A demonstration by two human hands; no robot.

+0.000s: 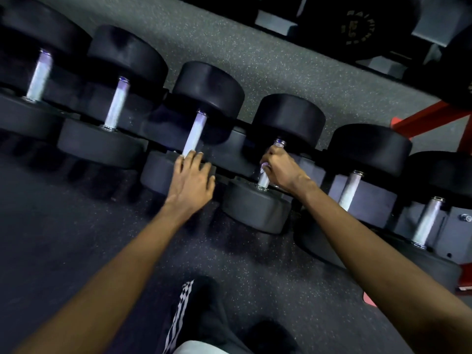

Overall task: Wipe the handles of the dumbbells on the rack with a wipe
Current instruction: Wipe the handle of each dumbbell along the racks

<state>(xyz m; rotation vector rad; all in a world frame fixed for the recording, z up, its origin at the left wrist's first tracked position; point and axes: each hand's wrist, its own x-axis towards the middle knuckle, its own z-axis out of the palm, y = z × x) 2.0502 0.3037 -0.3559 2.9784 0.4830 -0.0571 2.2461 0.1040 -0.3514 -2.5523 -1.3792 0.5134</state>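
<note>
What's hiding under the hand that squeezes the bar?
The right hand curls round a dumbbell handle; silver shows above and below it. A pale bit by the thumb may be the wipe; the rest is covered.

Gold lettering on far dumbbell head [357,28], blurred, unreadable

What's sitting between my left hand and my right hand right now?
Just the dumbbell rack's dark cradle, seen in the head view.
</note>
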